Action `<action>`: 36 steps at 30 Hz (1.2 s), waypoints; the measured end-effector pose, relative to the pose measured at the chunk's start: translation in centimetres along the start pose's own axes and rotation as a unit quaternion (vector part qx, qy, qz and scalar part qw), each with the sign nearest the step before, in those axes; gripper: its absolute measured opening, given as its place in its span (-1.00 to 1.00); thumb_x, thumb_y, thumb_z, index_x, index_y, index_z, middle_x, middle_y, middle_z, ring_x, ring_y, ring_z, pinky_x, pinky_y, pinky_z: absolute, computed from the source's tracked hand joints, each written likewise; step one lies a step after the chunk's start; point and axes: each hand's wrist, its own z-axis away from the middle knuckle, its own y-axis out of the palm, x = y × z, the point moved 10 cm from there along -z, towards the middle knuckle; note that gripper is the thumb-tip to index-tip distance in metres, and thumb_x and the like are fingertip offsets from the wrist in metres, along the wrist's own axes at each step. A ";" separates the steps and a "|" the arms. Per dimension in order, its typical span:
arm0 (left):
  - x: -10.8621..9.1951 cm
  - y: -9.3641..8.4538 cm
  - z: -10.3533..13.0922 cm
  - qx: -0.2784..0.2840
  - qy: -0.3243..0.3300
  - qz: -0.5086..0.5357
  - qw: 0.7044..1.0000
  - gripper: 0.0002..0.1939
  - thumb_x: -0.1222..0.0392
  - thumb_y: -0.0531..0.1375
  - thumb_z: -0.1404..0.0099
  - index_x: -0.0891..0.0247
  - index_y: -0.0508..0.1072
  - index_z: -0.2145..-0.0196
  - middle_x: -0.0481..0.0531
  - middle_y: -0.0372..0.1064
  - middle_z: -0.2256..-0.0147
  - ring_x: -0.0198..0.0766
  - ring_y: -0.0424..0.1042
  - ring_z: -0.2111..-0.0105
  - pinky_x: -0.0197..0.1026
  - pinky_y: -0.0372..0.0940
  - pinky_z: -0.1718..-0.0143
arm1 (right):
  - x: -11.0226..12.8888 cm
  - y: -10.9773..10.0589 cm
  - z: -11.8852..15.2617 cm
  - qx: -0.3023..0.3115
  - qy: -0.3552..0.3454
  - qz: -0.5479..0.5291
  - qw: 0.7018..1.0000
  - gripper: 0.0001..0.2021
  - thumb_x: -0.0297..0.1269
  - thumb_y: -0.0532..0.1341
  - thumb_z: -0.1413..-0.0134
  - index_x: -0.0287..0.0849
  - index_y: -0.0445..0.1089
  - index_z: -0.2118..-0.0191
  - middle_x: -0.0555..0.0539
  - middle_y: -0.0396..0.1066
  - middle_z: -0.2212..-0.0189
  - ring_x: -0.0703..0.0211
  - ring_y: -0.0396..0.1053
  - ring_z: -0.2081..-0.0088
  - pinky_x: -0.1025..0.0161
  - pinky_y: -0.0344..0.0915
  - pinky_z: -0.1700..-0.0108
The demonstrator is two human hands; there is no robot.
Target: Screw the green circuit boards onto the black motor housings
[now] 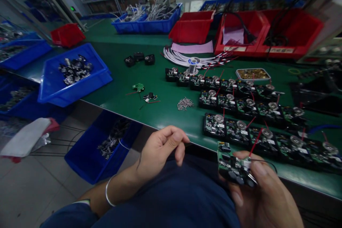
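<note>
My right hand grips a green circuit board with black parts, a red wire and a black wire, in front of the table's edge. Left of it, my left hand is closed, thumb against the curled fingers; whatever the fingertips may hold is too small to make out. Rows of black modules with green boards, round metal discs and red wires lie on the green table beyond my right hand. A pile of small screws lies left of the rows, and two loose boards lie farther left.
A blue bin of small parts stands at the table's left edge, another blue bin below it. Behind the rows are a solder spool, white cables, a metal tin and red bins. Black wires hang at upper right.
</note>
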 end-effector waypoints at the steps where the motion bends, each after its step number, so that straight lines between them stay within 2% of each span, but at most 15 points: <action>1: -0.1 -0.3 -0.1 -0.005 0.010 0.000 1.000 -0.80 0.14 0.10 -0.40 0.31 0.41 0.29 -0.14 0.24 0.59 -0.51 0.30 0.57 -0.45 0.23 0.47 | 0.1 -0.1 -0.1 -0.002 -0.006 -0.001 1.000 -0.82 -0.08 0.30 -0.03 -0.07 0.48 0.35 0.01 0.36 0.59 0.37 0.19 0.67 0.41 0.14 0.61; 4: -0.7 -0.9 -0.2 -0.017 0.038 -0.043 0.998 -0.85 0.16 0.12 -0.39 0.26 0.43 0.19 -0.07 0.30 0.44 -0.46 0.34 0.39 -0.40 0.28 0.30 | 0.0 0.0 -0.4 0.001 -0.014 -0.009 1.000 -0.81 -0.07 0.33 0.01 -0.08 0.49 0.36 0.01 0.34 0.63 0.38 0.19 0.68 0.44 0.14 0.62; 6: -1.3 -1.9 -0.1 -0.055 0.068 -0.127 0.988 -0.84 0.17 0.08 -0.41 0.23 0.41 0.13 -0.05 0.31 0.39 -0.43 0.33 0.34 -0.37 0.27 0.23 | 0.0 0.2 -0.4 0.009 -0.015 -0.015 1.000 -0.80 -0.07 0.33 0.02 -0.08 0.50 0.36 0.03 0.30 0.67 0.39 0.19 0.69 0.46 0.15 0.61; 10: -3.6 -4.4 0.3 -0.162 0.169 -0.352 0.906 -0.77 0.15 0.02 -0.43 0.20 0.34 0.02 -0.08 0.23 0.44 -0.43 0.22 0.46 -0.36 0.18 0.41 | -0.1 0.5 -0.2 0.010 -0.018 -0.012 1.000 -0.79 -0.07 0.34 0.01 -0.10 0.51 0.36 0.03 0.31 0.65 0.42 0.20 0.68 0.48 0.15 0.61; 14: -4.2 -5.7 -0.5 -0.170 0.180 -0.468 0.848 -0.78 0.12 0.06 -0.40 0.24 0.39 0.09 -0.17 0.13 0.59 -0.45 0.07 0.62 -0.35 0.01 0.58 | -0.4 0.6 -0.1 0.015 -0.015 -0.012 1.000 -0.81 -0.09 0.31 -0.03 -0.10 0.50 0.34 0.03 0.31 0.62 0.42 0.20 0.67 0.48 0.15 0.61; 16: -4.9 -6.1 -0.7 -0.148 0.164 -0.533 0.817 -0.81 0.12 0.11 -0.37 0.23 0.46 0.19 -0.18 0.16 0.63 -0.45 0.10 0.64 -0.36 0.04 0.58 | -0.3 0.6 -0.1 0.018 -0.023 -0.012 1.000 -0.81 -0.09 0.31 -0.04 -0.10 0.50 0.35 0.03 0.31 0.62 0.41 0.20 0.67 0.48 0.15 0.61; 18: -5.2 -5.6 -0.8 -0.065 0.136 -0.607 0.781 -0.85 0.14 0.16 -0.33 0.20 0.49 0.23 -0.12 0.31 0.54 -0.42 0.27 0.55 -0.35 0.19 0.46 | -0.3 0.6 -0.1 0.022 -0.030 -0.010 0.999 -0.80 -0.08 0.30 -0.04 -0.11 0.50 0.35 0.04 0.28 0.66 0.40 0.20 0.67 0.47 0.15 0.61; 20: -4.6 -4.9 -0.4 0.061 0.092 -0.666 0.738 -0.82 0.14 0.22 -0.27 0.15 0.49 0.16 -0.01 0.45 0.22 -0.28 0.42 0.24 -0.24 0.32 0.19 | -0.4 0.7 -0.1 0.022 -0.029 -0.007 0.999 -0.79 -0.08 0.29 -0.05 -0.12 0.50 0.35 0.04 0.26 0.69 0.40 0.19 0.67 0.47 0.17 0.60; 21: -4.3 -4.8 -0.1 0.113 0.069 -0.680 0.721 -0.76 0.13 0.24 -0.24 0.12 0.48 0.11 0.02 0.41 0.06 -0.21 0.40 0.08 -0.18 0.31 0.06 | -0.5 0.7 -0.2 0.022 -0.027 -0.005 0.999 -0.80 -0.09 0.29 -0.06 -0.12 0.50 0.34 0.05 0.26 0.68 0.40 0.19 0.67 0.47 0.17 0.59; 22: -4.1 -5.0 -0.1 0.140 0.045 -0.684 0.715 -0.73 0.11 0.24 -0.25 0.10 0.46 0.08 0.02 0.37 -0.02 -0.17 0.37 0.01 -0.14 0.29 0.00 | -0.6 0.8 -0.2 0.022 -0.025 -0.003 0.999 -0.80 -0.09 0.28 -0.07 -0.12 0.50 0.33 0.04 0.27 0.68 0.41 0.18 0.67 0.47 0.17 0.59; 23: -4.1 -5.5 -0.4 0.134 0.024 -0.681 0.720 -0.75 0.09 0.21 -0.28 0.09 0.45 0.08 0.01 0.40 0.01 -0.19 0.40 0.03 -0.15 0.30 0.02 | -0.7 1.0 -0.3 0.024 -0.025 -0.001 0.999 -0.80 -0.09 0.28 -0.07 -0.12 0.50 0.33 0.04 0.29 0.66 0.42 0.18 0.68 0.47 0.16 0.59; 25: -4.7 -6.6 -2.0 0.055 0.014 -0.659 0.750 -0.82 0.11 0.12 -0.36 0.15 0.47 0.15 -0.05 0.49 0.28 -0.29 0.46 0.27 -0.23 0.33 0.18 | -0.9 1.2 -0.6 0.034 -0.029 0.002 0.999 -0.79 -0.09 0.29 -0.05 -0.13 0.50 0.34 0.03 0.30 0.66 0.42 0.17 0.68 0.47 0.14 0.61; 27: -5.0 -6.7 -4.0 -0.018 0.055 -0.638 0.767 -0.86 0.17 0.13 -0.35 0.22 0.47 0.25 -0.08 0.44 0.42 -0.35 0.41 0.41 -0.28 0.30 0.29 | -1.0 1.3 -0.7 0.038 -0.028 0.007 0.999 -0.78 -0.08 0.31 -0.02 -0.13 0.50 0.35 0.02 0.32 0.64 0.41 0.18 0.69 0.46 0.13 0.62; 30: -3.9 -5.2 -7.0 -0.052 0.120 -0.637 0.760 -0.96 0.26 0.21 -0.28 0.27 0.45 0.32 -0.04 0.37 0.35 -0.33 0.38 0.34 -0.28 0.29 0.28 | -1.2 0.9 -0.7 0.019 -0.015 0.012 1.000 -0.76 -0.07 0.32 0.01 -0.15 0.49 0.34 -0.01 0.37 0.58 0.40 0.18 0.69 0.43 0.11 0.63; 36: -1.3 -4.8 -9.8 -0.089 0.134 -0.655 0.738 -0.93 0.34 0.18 -0.28 0.28 0.40 0.38 0.04 0.31 0.35 -0.19 0.33 0.29 -0.13 0.28 0.20 | -1.1 0.3 0.1 -0.036 0.014 0.008 0.999 -0.79 -0.11 0.28 -0.06 -0.16 0.46 0.33 0.07 0.21 0.74 0.39 0.12 0.68 0.42 0.11 0.55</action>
